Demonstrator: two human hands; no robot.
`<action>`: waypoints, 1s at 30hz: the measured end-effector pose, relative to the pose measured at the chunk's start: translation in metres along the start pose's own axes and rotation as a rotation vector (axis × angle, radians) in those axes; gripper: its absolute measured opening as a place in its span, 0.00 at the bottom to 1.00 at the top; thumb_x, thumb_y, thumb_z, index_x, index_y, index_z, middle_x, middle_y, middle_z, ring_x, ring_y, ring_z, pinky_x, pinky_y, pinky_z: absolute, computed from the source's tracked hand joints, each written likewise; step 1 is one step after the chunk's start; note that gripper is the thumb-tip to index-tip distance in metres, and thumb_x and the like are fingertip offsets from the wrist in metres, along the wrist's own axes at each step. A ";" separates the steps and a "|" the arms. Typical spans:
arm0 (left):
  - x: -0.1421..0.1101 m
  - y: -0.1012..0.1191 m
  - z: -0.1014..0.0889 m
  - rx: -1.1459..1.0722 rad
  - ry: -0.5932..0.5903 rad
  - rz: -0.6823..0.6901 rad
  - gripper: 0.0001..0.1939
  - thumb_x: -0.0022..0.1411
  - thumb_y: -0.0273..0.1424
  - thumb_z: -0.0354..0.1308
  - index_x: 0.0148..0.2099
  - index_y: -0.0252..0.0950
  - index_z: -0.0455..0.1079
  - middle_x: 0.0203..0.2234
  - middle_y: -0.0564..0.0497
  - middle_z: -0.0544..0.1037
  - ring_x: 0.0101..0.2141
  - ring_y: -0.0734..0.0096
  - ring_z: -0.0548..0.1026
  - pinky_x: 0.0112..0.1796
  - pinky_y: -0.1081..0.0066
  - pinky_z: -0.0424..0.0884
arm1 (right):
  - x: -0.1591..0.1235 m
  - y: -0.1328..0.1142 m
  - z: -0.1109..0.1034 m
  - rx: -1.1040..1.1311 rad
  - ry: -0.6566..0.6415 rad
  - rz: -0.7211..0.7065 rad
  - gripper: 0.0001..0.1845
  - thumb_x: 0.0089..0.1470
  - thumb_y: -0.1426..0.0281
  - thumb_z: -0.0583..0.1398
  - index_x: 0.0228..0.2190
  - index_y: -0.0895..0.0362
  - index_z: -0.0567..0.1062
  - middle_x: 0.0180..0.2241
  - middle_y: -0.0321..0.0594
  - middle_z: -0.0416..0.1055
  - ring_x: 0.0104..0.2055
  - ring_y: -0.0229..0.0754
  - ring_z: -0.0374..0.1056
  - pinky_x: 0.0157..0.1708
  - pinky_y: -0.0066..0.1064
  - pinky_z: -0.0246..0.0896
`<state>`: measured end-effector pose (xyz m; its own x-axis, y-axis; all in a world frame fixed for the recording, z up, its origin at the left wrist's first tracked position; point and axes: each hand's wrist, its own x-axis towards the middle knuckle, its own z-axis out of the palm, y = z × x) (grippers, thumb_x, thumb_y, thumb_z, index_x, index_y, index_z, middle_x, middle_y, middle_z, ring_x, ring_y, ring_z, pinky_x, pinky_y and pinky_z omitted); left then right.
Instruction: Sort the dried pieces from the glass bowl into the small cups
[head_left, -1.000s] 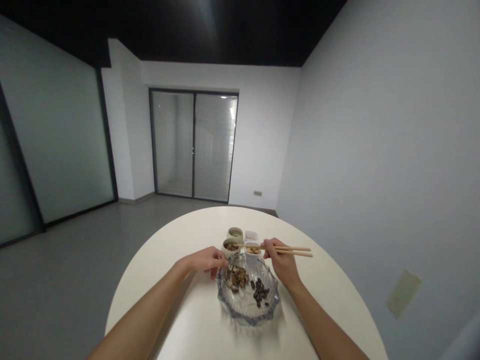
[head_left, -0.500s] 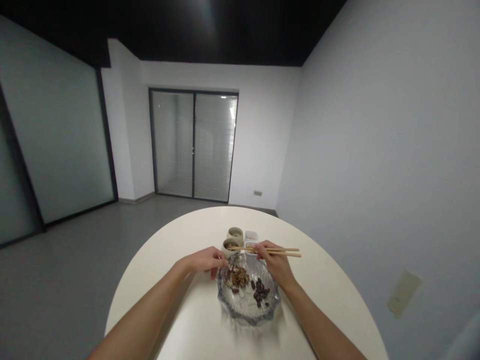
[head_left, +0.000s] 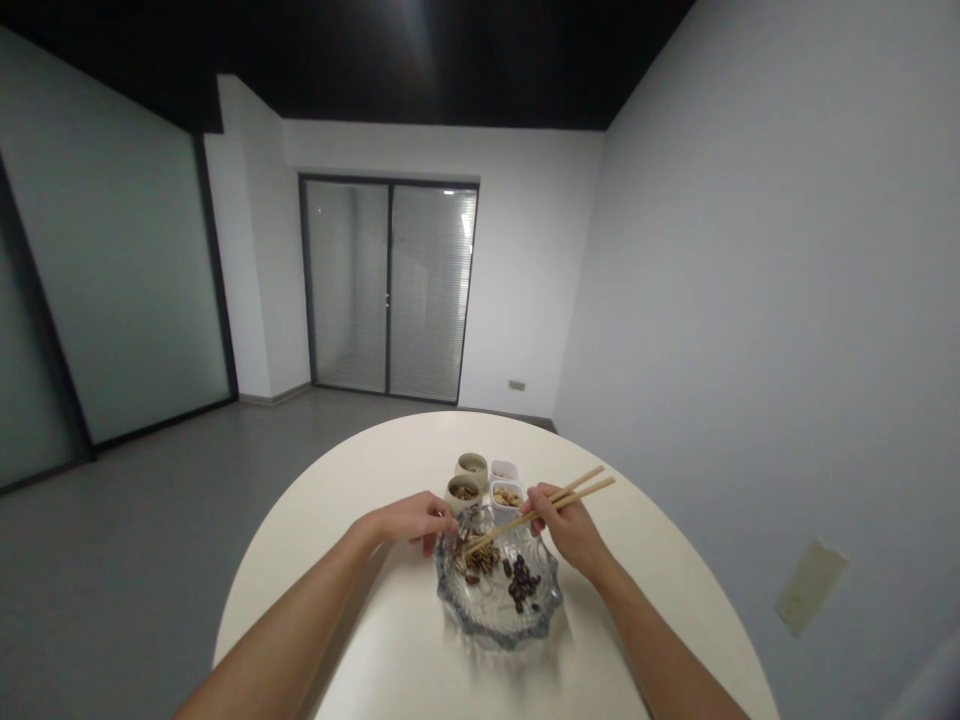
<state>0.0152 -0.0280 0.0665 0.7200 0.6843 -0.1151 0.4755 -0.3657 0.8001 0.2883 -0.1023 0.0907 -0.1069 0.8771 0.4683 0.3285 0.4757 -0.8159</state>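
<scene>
In my right hand (head_left: 562, 520) is a pair of wooden chopsticks (head_left: 574, 490), their tips down among a pile of brown striped seeds (head_left: 480, 560) in a clear glass bowl (head_left: 499, 635). A second pile, of dark beans (head_left: 523, 583), lies in the right part of the bowl. My left hand (head_left: 420, 520) is closed at the bowl's left rim, thumb and fingers pinching it. Just behind the bowl stand a beige cup (head_left: 463, 492) with brown seeds inside and a white dish (head_left: 507, 495) with pale yellowish pieces.
Farther back on the round white table (head_left: 337, 490) are another beige cup (head_left: 472, 468) and a second small white dish (head_left: 505, 469). A white wall (head_left: 750, 300) runs close along the right side. Glass doors (head_left: 388, 290) are at the far end.
My right hand has brought the chopstick tips from the near beige cup down toward me into the brown seeds in the bowl. My left hand stays at the rim.
</scene>
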 end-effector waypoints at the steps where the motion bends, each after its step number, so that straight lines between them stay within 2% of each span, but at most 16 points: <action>1: 0.000 -0.001 0.000 0.000 0.001 0.000 0.21 0.59 0.47 0.54 0.36 0.32 0.74 0.17 0.54 0.72 0.19 0.73 0.68 0.20 0.75 0.57 | -0.001 -0.001 0.002 -0.007 -0.020 0.005 0.30 0.58 0.45 0.56 0.24 0.58 0.77 0.15 0.36 0.68 0.19 0.38 0.64 0.21 0.27 0.60; 12: -0.001 0.002 0.001 -0.005 0.005 0.010 0.21 0.59 0.47 0.54 0.36 0.33 0.74 0.18 0.54 0.71 0.19 0.73 0.68 0.20 0.75 0.57 | -0.006 -0.007 0.011 -0.059 -0.156 -0.022 0.24 0.59 0.51 0.58 0.24 0.57 0.77 0.17 0.36 0.68 0.21 0.38 0.64 0.24 0.28 0.60; 19: -0.001 0.005 0.001 -0.019 0.002 0.014 0.21 0.57 0.48 0.55 0.35 0.33 0.73 0.17 0.54 0.71 0.19 0.72 0.69 0.20 0.74 0.57 | -0.006 -0.012 0.010 -0.055 -0.137 -0.017 0.23 0.59 0.52 0.58 0.24 0.57 0.77 0.16 0.34 0.68 0.21 0.38 0.65 0.25 0.28 0.62; 27: -0.001 0.002 0.000 -0.011 -0.003 0.003 0.21 0.57 0.47 0.55 0.37 0.33 0.74 0.17 0.55 0.71 0.19 0.72 0.68 0.20 0.74 0.56 | -0.004 -0.002 0.003 -0.071 -0.069 -0.014 0.24 0.60 0.51 0.57 0.25 0.57 0.77 0.16 0.35 0.68 0.20 0.38 0.64 0.23 0.27 0.61; 30: 0.001 -0.001 0.000 -0.001 0.005 -0.008 0.23 0.58 0.48 0.54 0.39 0.32 0.74 0.17 0.54 0.72 0.19 0.72 0.69 0.21 0.74 0.57 | -0.004 -0.003 0.004 -0.089 -0.084 -0.021 0.24 0.59 0.51 0.57 0.25 0.57 0.77 0.16 0.35 0.68 0.21 0.39 0.65 0.24 0.27 0.61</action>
<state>0.0150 -0.0270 0.0652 0.7137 0.6903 -0.1187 0.4810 -0.3598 0.7995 0.2843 -0.1071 0.0906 -0.1918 0.8711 0.4521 0.4067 0.4898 -0.7712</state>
